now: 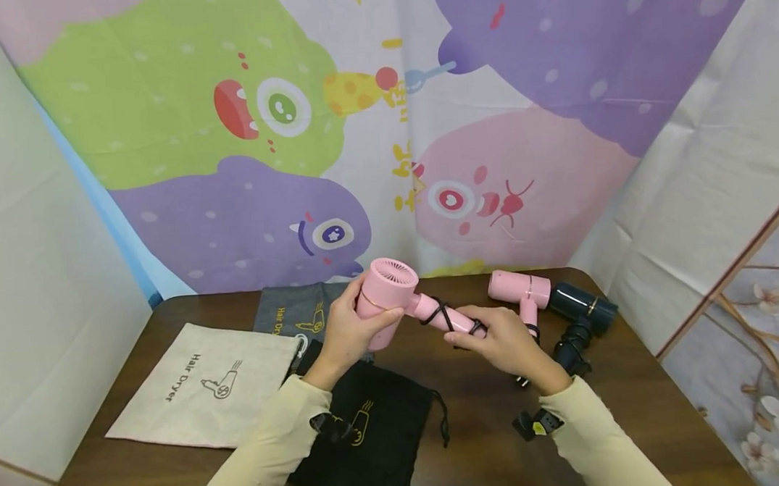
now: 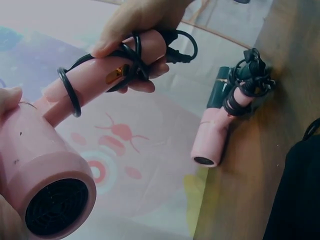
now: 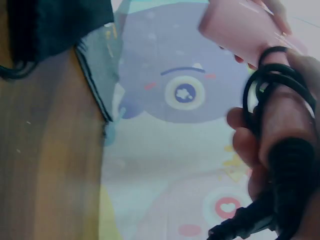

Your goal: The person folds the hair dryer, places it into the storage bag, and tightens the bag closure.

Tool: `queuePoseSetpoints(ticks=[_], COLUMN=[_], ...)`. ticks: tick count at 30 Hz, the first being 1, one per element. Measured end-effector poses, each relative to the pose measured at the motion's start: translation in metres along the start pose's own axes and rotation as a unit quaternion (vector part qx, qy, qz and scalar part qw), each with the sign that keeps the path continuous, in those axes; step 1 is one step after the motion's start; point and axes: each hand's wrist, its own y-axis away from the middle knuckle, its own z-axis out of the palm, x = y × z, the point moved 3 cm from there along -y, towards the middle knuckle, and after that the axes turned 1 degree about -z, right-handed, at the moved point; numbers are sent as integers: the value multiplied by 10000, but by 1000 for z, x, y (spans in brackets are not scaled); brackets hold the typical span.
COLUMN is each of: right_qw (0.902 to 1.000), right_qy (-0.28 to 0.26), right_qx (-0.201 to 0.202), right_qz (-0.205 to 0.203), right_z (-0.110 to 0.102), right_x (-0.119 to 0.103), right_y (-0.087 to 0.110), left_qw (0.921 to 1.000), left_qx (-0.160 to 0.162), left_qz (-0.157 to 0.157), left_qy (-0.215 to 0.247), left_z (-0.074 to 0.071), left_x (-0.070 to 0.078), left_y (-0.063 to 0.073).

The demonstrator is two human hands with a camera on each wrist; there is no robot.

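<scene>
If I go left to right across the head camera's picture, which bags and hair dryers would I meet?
Cream bag, grey bag, black bag, held pink hair dryer, other pink hair dryer, dark hair dryer.

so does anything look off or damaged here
Only the cartoon backdrop looks odd: its printed faces are turned on their side, as if it were hung sideways. Nothing appears spilled or broken; the held pink hair dryer looks whole, with its black cord wound around the handle.
</scene>
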Motion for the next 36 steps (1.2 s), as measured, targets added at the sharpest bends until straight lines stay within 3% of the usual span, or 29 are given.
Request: queuePoseSetpoints(ticks=[5, 10, 13, 18, 24, 29, 36], right_qw=[9994, 9969, 9926, 9727, 9619, 9510, 9187], right_qy=[-71, -197, -632, -1426, -1518, -1548, -1856], right_qx=[326, 719, 1019, 1800, 2216, 2519, 3337], right_qz=[16, -233, -180, 322, 513, 904, 1011], right_z=[3, 5, 11, 30, 42, 54, 57], right_x=[-2, -2, -4, -12, -12, -17, -55], right_y=[3, 3, 4, 4, 7, 11, 13], left_qw=[9997, 9986, 9960, 9870, 9841, 9782, 9606], left_qx=[188, 491, 761, 1189, 1294, 1493, 1695], left_qz=[34, 43, -84, -342, -531, -656, -813], left_qy=[154, 198, 461, 1025, 1091, 1282, 2048], left_z=[2, 4, 9, 19, 22, 27, 43], left_x=[0, -1, 0, 3, -1, -7, -6], left_y=[3, 4, 5, 5, 8, 13, 20])
